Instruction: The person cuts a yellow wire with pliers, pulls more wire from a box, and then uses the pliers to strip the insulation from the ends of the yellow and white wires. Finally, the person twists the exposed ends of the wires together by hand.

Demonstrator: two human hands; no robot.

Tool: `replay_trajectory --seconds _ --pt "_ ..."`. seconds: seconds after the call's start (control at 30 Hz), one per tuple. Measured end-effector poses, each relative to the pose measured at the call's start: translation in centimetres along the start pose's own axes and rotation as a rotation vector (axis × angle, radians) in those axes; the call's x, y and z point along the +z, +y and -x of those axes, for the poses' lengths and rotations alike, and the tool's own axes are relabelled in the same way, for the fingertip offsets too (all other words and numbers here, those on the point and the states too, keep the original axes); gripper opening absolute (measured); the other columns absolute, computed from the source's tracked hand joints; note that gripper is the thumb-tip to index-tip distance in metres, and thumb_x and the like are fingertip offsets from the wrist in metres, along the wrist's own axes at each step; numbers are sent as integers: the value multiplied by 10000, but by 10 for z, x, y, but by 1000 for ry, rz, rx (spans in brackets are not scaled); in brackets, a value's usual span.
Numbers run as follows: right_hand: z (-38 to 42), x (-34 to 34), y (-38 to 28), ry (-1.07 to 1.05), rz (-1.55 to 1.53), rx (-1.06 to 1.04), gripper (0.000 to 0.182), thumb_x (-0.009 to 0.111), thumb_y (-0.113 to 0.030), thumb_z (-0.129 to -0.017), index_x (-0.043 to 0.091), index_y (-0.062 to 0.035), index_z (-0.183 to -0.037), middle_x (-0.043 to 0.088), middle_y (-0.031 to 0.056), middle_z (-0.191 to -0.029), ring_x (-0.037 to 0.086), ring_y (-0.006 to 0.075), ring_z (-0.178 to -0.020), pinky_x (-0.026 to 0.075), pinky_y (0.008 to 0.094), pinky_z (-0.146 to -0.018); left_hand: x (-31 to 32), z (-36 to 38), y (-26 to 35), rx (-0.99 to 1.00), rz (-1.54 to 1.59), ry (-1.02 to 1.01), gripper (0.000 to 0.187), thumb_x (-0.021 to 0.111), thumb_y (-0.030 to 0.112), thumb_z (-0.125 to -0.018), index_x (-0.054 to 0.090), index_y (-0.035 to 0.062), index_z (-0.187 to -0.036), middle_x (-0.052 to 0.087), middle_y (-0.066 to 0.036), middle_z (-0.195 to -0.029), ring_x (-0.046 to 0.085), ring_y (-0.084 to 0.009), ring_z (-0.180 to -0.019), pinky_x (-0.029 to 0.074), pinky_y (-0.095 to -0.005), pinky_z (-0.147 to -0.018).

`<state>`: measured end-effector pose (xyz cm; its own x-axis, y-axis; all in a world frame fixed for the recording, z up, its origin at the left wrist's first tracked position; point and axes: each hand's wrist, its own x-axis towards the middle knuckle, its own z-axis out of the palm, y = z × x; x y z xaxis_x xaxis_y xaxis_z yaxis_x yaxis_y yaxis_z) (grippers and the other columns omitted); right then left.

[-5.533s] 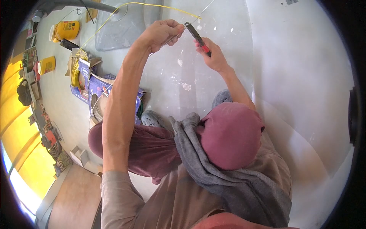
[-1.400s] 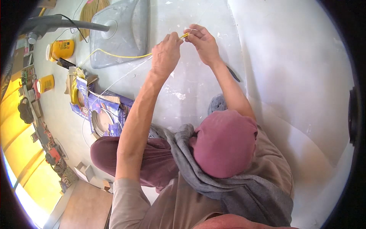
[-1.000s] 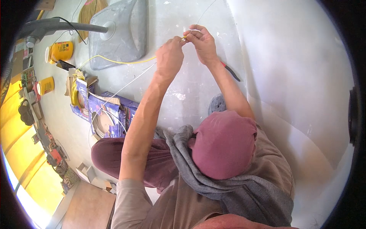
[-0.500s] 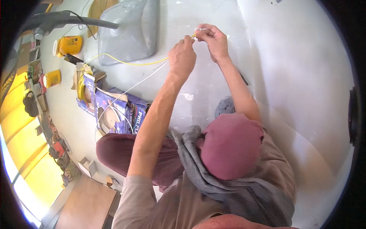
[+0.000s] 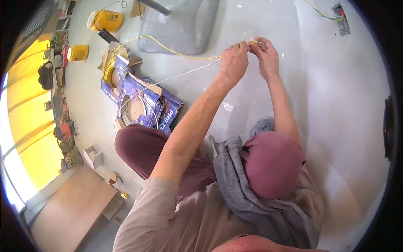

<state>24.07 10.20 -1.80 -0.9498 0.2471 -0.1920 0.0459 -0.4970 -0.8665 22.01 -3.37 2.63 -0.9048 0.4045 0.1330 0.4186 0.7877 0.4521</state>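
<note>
My left hand (image 5: 235, 61) is closed around a yellow wire (image 5: 168, 48) and a white wire (image 5: 180, 75). Just right of it, my right hand (image 5: 267, 59) pinches the same wires where they come together, a short yellow stretch showing between the fingertips. Both wires run back leftward to torn blue cardboard boxes (image 5: 168, 115) on the floor. A yellow coil (image 5: 110, 69) sits in one box and a white coil (image 5: 126, 110) in the other. The wire tips are partly hidden by my fingers.
A grey stand base (image 5: 178, 31) is beyond the wires. Yellow tubs (image 5: 108, 21) (image 5: 78, 53) and a dark phone-like object (image 5: 108, 36) lie at left. A wall opening (image 5: 342, 21) with wires is at upper right. A brown board (image 5: 73, 210) is at lower left; my bent knees are below.
The view has shifted, bringing the wall opening into sight. My right fingers, more raised before, are now folded in around the wires beside my left hand.
</note>
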Motion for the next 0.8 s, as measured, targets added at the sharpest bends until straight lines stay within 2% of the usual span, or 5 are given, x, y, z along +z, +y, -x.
replay_trajectory --seconds 0.13,0.27,0.33,0.57,0.8 --pt "1 4 3 50 -5 2 370 719 -102 -962 564 33 -1269 731 140 -1068 702 192 -961 579 334 -905 -8 1 -10 35 90 -9 93 579 49 -924 598 42 -1015 691 -181 -857 683 -371 -869 527 -494 -741" --pt "-3 7 9 66 2 24 375 700 -92 -974 537 35 -1287 701 156 -1117 688 209 -999 574 335 -926 -15 4 -22 87 -6 1 83 579 80 -926 641 56 -975 706 -143 -892 697 -335 -885 512 -502 -762" --pt "-4 4 9 31 -39 27 389 680 -96 -990 508 37 -1313 675 153 -1146 667 213 -1043 566 334 -941 -15 1 -24 64 -81 -67 76 590 106 -918 644 81 -964 709 -122 -903 704 -323 -892 508 -492 -781" --pt "7 24 -8 -1 -163 148 382 600 -134 -1046 467 35 -1362 618 148 -1237 606 227 -1145 502 361 -1023 -32 -7 -19 90 -71 -207 157 589 98 -907 626 41 -1048 733 -151 -948 722 -340 -899 550 -476 -749" --pt "-11 20 13 47 -69 127 303 633 -70 -1018 522 -2 -1292 658 112 -1159 633 198 -1089 515 328 -1004 -22 -17 -27 -8 -38 -309 219 587 108 -915 637 47 -1119 745 -155 -945 730 -341 -915 564 -460 -758"
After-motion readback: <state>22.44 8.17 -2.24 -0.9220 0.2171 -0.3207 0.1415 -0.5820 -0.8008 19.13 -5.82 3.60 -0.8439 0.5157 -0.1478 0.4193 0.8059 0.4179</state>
